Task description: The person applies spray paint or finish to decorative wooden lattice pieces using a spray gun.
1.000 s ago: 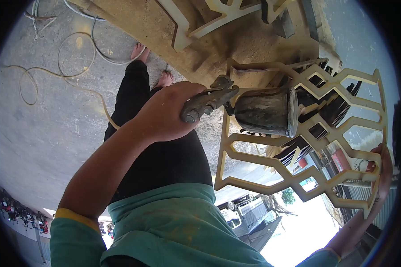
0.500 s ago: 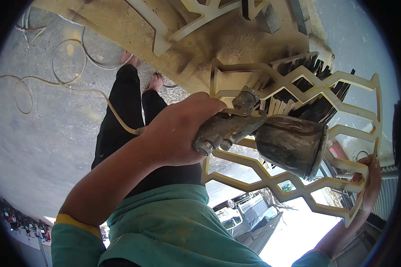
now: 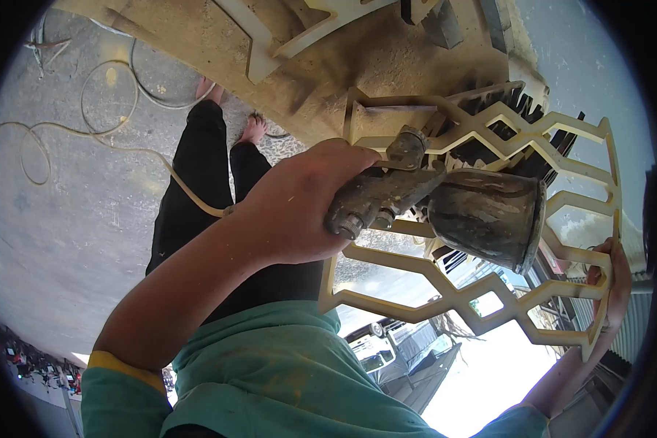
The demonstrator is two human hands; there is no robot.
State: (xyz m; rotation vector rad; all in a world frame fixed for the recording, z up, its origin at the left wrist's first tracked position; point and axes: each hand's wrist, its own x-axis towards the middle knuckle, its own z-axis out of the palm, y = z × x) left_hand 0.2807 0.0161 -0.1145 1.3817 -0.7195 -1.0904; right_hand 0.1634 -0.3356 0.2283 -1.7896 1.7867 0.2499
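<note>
My left hand is closed around the handle of a stained spray gun. Its dark, paint-crusted cup points to the right, and a thin hose runs from the handle end. Behind the gun stands a pale yellow lattice panel with angular cut-outs, partly hidden by the cup. At the panel's right edge, my right hand grips the frame, its fingers partly hidden by the bars.
A paint-dusted tan surface holds another pale cut-out panel at the top. Dark slats show behind the lattice. Hose loops lie on the concrete floor by my bare feet. A parked vehicle appears upside down below.
My left hand has shifted the spray gun slightly right and up. The lattice panel has tilted a little, its lower edge moving up at the right and outward at the left.
</note>
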